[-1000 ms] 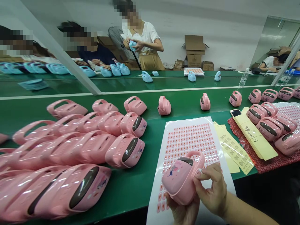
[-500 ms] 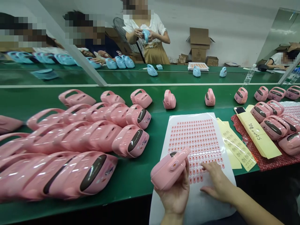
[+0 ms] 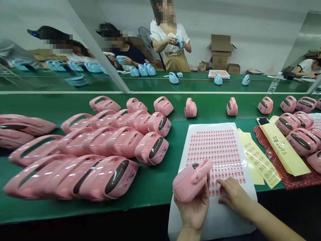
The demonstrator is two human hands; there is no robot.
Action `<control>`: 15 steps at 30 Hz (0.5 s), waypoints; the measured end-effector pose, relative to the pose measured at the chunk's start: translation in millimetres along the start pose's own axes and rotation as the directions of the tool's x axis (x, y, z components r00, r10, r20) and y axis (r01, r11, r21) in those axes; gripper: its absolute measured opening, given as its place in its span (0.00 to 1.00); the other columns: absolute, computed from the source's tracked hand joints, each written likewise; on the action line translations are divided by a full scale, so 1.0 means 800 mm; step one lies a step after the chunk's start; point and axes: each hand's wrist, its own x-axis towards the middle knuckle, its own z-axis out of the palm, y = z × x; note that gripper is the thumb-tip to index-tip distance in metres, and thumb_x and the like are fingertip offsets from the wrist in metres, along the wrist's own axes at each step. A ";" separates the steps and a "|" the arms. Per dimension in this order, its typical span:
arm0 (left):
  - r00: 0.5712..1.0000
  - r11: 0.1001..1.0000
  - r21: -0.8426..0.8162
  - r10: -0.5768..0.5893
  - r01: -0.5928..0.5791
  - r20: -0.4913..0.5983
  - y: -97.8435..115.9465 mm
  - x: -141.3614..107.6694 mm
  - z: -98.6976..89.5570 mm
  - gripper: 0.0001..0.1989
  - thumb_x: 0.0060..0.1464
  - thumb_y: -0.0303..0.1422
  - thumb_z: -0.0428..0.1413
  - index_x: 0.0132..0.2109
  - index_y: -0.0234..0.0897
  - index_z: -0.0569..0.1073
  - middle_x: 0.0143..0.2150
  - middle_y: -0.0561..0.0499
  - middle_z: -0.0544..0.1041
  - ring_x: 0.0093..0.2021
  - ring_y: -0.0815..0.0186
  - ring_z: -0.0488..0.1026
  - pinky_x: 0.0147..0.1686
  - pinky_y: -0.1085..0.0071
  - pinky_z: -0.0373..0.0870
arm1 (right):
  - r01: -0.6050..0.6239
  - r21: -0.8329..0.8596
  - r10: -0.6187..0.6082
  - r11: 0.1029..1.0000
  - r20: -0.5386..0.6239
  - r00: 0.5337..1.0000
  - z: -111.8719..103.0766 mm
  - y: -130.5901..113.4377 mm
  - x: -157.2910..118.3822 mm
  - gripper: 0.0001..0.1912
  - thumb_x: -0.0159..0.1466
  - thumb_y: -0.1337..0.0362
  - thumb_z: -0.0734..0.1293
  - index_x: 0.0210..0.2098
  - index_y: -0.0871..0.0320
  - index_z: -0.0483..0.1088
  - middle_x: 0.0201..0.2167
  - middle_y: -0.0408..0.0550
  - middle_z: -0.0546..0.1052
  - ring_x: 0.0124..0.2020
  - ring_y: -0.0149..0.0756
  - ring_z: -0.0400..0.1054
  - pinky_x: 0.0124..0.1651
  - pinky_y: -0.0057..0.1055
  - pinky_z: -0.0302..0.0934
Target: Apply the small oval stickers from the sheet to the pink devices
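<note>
My left hand (image 3: 192, 211) holds up a pink plastic device with a loop handle (image 3: 188, 185) from below. An oval sticker shows at the handle's base, and part of a dark window is visible on top. Behind it lies a white sheet of small oval stickers (image 3: 213, 144), its near end hanging past the table edge. Over the lower sticker rows is my right hand (image 3: 235, 195), with its index finger reaching to the stickers and its thumb apart. Whether the fingertip touches a sticker I cannot tell. Nothing shows in its fingers.
Rows of similar pink devices (image 3: 151, 149) fill the left of the green table (image 3: 147, 187). Yellow label sheets (image 3: 260, 159), a phone (image 3: 262, 121), red bubble wrap (image 3: 272, 157) and more pink devices (image 3: 301, 140) are at right. Co-workers (image 3: 170, 36) handle blue devices across the bench.
The view has turned left, so the scene sits farther right. Against the sheet, my right hand has shifted slightly left and nearer to me. My left hand still holds the pink device.
</note>
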 end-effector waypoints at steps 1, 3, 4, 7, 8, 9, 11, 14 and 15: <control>1.000 1.000 0.004 0.003 -0.003 0.009 -0.001 0.000 0.000 0.32 0.55 0.44 0.47 0.65 0.44 0.51 0.63 0.47 0.64 0.63 0.60 0.57 0.58 0.71 0.54 | -0.036 0.027 0.036 0.999 0.005 0.999 0.000 -0.001 0.001 0.30 0.54 0.75 0.69 0.54 0.60 0.60 0.39 0.54 0.74 0.39 0.45 0.68 0.41 0.43 0.67; 1.000 1.000 0.014 0.005 -0.006 0.026 -0.002 0.000 0.001 0.30 0.55 0.43 0.48 0.64 0.44 0.55 0.62 0.48 0.65 0.63 0.60 0.57 0.58 0.71 0.55 | -0.086 0.076 0.085 0.993 0.015 0.996 0.000 -0.001 0.003 0.29 0.53 0.78 0.68 0.53 0.58 0.61 0.40 0.53 0.74 0.40 0.44 0.68 0.42 0.43 0.67; 1.000 1.000 0.021 0.008 -0.009 0.028 -0.002 -0.001 0.001 0.29 0.55 0.43 0.49 0.63 0.44 0.57 0.62 0.48 0.66 0.63 0.60 0.57 0.58 0.72 0.55 | -0.094 0.096 0.093 0.991 0.017 0.996 0.000 -0.001 0.004 0.28 0.53 0.79 0.66 0.52 0.58 0.61 0.40 0.53 0.74 0.40 0.44 0.68 0.42 0.42 0.68; 0.999 0.999 0.042 0.034 -0.033 -0.010 -0.002 -0.004 0.003 0.25 0.55 0.41 0.49 0.60 0.41 0.64 0.58 0.46 0.71 0.61 0.59 0.62 0.57 0.70 0.58 | -0.032 0.164 0.044 0.986 -0.066 0.997 -0.004 -0.002 0.007 0.25 0.55 0.78 0.63 0.51 0.56 0.60 0.36 0.50 0.73 0.36 0.40 0.69 0.38 0.38 0.69; 0.998 0.998 0.046 0.046 -0.044 -0.035 -0.001 -0.005 0.004 0.24 0.56 0.39 0.49 0.59 0.41 0.65 0.56 0.45 0.72 0.59 0.59 0.63 0.57 0.68 0.59 | 0.011 0.184 0.017 0.983 -0.150 0.989 -0.008 -0.004 0.009 0.24 0.57 0.77 0.62 0.51 0.56 0.59 0.34 0.48 0.73 0.34 0.39 0.69 0.36 0.36 0.69; 0.997 0.997 0.050 0.057 -0.054 -0.056 -0.001 -0.006 0.005 0.22 0.57 0.38 0.49 0.58 0.41 0.66 0.55 0.45 0.73 0.58 0.59 0.65 0.57 0.67 0.60 | 0.062 0.193 -0.011 0.979 -0.255 0.967 -0.013 -0.008 0.012 0.24 0.58 0.76 0.61 0.52 0.55 0.58 0.34 0.48 0.72 0.34 0.38 0.69 0.36 0.36 0.68; 0.995 0.996 0.062 0.064 -0.060 -0.075 -0.002 -0.006 0.009 0.20 0.57 0.37 0.48 0.56 0.40 0.68 0.55 0.44 0.74 0.57 0.58 0.67 0.56 0.65 0.61 | 0.170 0.156 -0.082 0.973 -0.457 0.886 -0.027 -0.021 0.021 0.24 0.60 0.74 0.60 0.54 0.54 0.56 0.35 0.49 0.71 0.35 0.39 0.68 0.37 0.37 0.68; 0.998 0.996 0.073 0.044 -0.041 -0.043 -0.006 -0.001 0.017 0.19 0.59 0.36 0.46 0.55 0.39 0.70 0.55 0.44 0.73 0.56 0.60 0.68 0.54 0.66 0.63 | 0.347 0.051 -0.269 0.937 -0.531 0.804 -0.051 -0.046 0.040 0.24 0.61 0.73 0.60 0.56 0.55 0.55 0.37 0.52 0.71 0.38 0.40 0.66 0.39 0.38 0.67; 0.999 0.997 0.066 0.042 -0.040 -0.022 -0.008 0.002 0.020 0.19 0.60 0.36 0.44 0.55 0.39 0.70 0.55 0.44 0.73 0.55 0.62 0.69 0.53 0.68 0.63 | 0.403 0.031 -0.334 0.914 -0.505 0.796 -0.059 -0.053 0.048 0.23 0.62 0.73 0.59 0.56 0.56 0.55 0.37 0.52 0.71 0.38 0.40 0.66 0.39 0.38 0.67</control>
